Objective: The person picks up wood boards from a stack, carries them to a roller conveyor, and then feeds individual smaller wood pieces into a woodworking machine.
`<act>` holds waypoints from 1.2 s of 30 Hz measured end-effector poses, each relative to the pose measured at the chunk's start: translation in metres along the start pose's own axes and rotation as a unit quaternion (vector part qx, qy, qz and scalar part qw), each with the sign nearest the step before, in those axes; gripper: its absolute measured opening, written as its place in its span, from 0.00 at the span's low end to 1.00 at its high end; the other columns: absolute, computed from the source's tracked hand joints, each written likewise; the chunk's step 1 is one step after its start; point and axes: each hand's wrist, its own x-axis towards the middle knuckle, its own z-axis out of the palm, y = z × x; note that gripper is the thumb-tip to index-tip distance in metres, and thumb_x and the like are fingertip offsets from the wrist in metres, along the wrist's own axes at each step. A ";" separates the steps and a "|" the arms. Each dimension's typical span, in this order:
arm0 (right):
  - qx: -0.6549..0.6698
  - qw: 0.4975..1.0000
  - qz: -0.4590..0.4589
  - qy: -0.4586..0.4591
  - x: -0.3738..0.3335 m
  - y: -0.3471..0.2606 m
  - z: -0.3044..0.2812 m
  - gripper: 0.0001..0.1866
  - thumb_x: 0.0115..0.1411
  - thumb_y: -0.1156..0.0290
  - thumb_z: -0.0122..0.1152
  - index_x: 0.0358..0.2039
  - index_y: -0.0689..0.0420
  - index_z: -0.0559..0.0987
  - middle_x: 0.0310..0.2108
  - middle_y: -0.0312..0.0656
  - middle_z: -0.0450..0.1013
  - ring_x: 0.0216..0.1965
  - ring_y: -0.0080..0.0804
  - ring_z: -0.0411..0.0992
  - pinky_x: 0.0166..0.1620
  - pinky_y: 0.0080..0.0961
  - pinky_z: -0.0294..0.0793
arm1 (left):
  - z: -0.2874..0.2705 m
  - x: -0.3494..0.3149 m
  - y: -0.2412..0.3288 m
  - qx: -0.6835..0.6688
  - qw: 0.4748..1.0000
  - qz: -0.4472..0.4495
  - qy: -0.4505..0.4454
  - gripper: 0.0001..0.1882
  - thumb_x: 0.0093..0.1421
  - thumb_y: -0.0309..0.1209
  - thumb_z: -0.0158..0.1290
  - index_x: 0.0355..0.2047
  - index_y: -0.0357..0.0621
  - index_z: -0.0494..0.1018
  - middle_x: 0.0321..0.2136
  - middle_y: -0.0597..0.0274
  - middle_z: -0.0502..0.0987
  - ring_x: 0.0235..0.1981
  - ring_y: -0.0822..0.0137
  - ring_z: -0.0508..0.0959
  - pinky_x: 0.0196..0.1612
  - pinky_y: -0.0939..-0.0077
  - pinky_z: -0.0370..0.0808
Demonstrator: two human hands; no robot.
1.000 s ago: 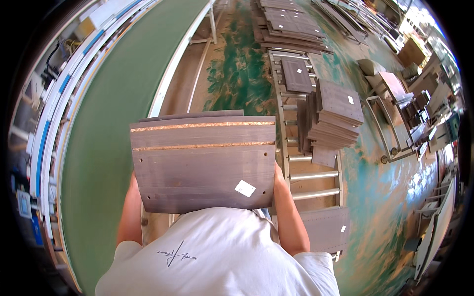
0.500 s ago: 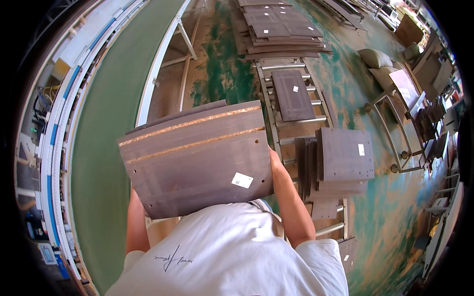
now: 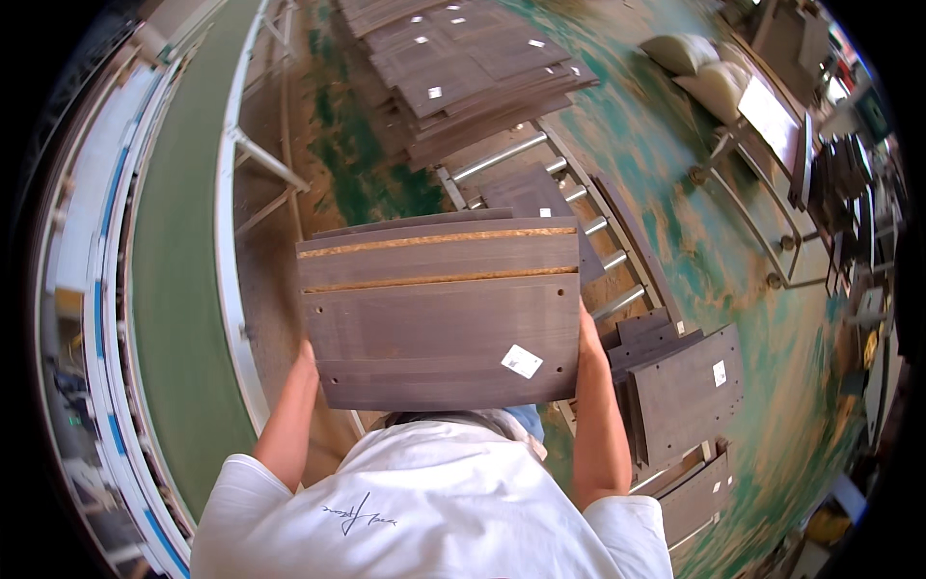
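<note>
A stack of dark brown wood panels (image 3: pixel 434 333) is held up in front of my body, its top panel facing me. That panel has small drilled holes near its corners and a white label at its lower right. Two strips of raw chipboard edge show along the stack's far side. My left hand (image 3: pixel 307 357) grips the stack's left edge and my right hand (image 3: pixel 585 328) its right edge. The fingers of both hands are mostly hidden behind the panels.
A green conveyor belt (image 3: pixel 188 261) runs along the left on a white frame. Ahead stands a large pile of brown panels (image 3: pixel 473 58). A roller conveyor (image 3: pixel 617 261) with a panel on it lies beyond my stack; more panels (image 3: pixel 687 396) lie right. A metal cart (image 3: pixel 748 193) stands further right.
My view has turned, and the held stack now sits further right in it and more level. The conveyor belt has shifted left, and the panel pile looks nearer. Both hands keep their grip.
</note>
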 end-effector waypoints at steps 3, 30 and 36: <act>-0.046 0.996 -0.040 0.063 0.069 -0.037 -0.024 0.39 0.69 0.38 0.46 0.61 0.63 0.74 0.54 0.45 0.76 0.50 0.32 0.75 0.51 0.28 0.76 | 0.073 0.096 0.011 0.022 0.997 -0.051 -0.054 0.28 0.68 0.51 0.46 0.53 0.39 0.75 0.47 0.53 0.81 0.44 0.54 0.82 0.48 0.53 0.80; -0.304 0.909 0.144 0.247 0.584 -0.150 -0.187 0.38 0.70 0.38 0.43 0.63 0.60 0.72 0.58 0.47 0.73 0.59 0.39 0.70 0.62 0.29 0.65 | 0.217 0.594 -0.183 -0.017 0.937 -0.345 0.056 0.26 0.70 0.51 0.43 0.56 0.46 0.72 0.52 0.61 0.79 0.51 0.61 0.79 0.54 0.50 0.76; -0.527 0.767 -0.116 0.348 0.550 -0.098 -0.169 0.31 0.70 0.48 0.53 0.56 0.65 0.74 0.52 0.59 0.75 0.56 0.52 0.73 0.59 0.38 0.69 | 0.267 0.540 -0.154 0.104 0.937 -0.311 0.120 0.39 0.70 0.64 0.33 0.68 0.49 0.59 0.65 0.61 0.67 0.65 0.59 0.67 0.66 0.52 0.65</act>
